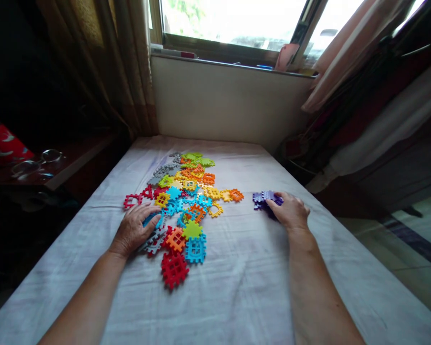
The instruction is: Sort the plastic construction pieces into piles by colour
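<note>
A heap of colourful plastic interlocking tiles lies across the left and middle of the white-covered table (244, 287). At its left edge, my left hand (134, 230) is closed around a blue interlocking tile (152, 219), which shows between thumb and fingers. Grey tiles (154, 244) lie just under and beside this hand. To the right, apart from the heap, sits a small stack of purple interlocking tiles (262, 199). My right hand (290, 211) grips that stack from its right side, with the fingertips partly hidden. Closest to me is a red tile (174, 270), near a blue window tile (196, 248).
Beyond the table stand a low wall (230, 100) and a window. A brown curtain (107, 62) hangs at the left, above a dark side table with eyeglasses (39, 163) and a red item (5, 143). Clothes (373, 115) hang at the right.
</note>
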The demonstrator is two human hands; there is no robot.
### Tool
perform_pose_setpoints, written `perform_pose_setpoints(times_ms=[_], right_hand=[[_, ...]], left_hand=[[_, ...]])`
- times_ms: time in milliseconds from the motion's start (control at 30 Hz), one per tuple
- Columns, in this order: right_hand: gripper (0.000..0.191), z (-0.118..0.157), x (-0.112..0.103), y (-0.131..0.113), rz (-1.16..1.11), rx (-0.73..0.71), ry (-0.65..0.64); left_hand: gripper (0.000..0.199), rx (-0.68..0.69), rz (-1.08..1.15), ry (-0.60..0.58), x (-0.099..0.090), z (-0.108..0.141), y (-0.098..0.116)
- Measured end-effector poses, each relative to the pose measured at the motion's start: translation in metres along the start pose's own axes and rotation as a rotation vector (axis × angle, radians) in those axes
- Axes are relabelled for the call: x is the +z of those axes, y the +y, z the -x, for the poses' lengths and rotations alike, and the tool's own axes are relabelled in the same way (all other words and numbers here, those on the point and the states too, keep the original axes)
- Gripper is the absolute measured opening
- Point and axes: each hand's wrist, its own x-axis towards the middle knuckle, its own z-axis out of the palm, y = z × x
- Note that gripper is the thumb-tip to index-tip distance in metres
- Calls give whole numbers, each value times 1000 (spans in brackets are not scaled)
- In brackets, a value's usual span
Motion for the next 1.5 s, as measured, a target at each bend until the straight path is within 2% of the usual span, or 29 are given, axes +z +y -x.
perform_pose_setpoints(times_ms=[133,267,367,467,600,767,1033,1167,1333,1500], right_hand=[[42,3,3,2,-13,-5,-23],[60,20,14,-9,41,-39,33],[67,30,26,-19,100,-17,-10],[67,26,35,-23,108,2,-38],[60,-1,45,-24,73,-26,-31],[55,-54,57,-27,44,-8,-29],[59,-139,85,-34,-45,7,-9],[61,-172,95,-39,-70,22,-18],[69,-186,99,-46,-73,22,-2],[66,-173,98,-45,-30,-85,117]], left_hand=[[48,2,-18,-12,-2,-1,1],[49,4,-29,-26,-5,-2,2],[50,4,-27,-30,-6,-2,2],[51,9,-20,-23,-6,-2,2],[51,23,-15,-14,-5,-1,1],[49,21,-20,-34,-7,1,1],[37,23,-41,4,-6,7,1],[31,13,-72,-6,-7,8,6],[31,-13,-88,-25,-10,9,10],[31,-2,-72,-32,-11,6,13]])
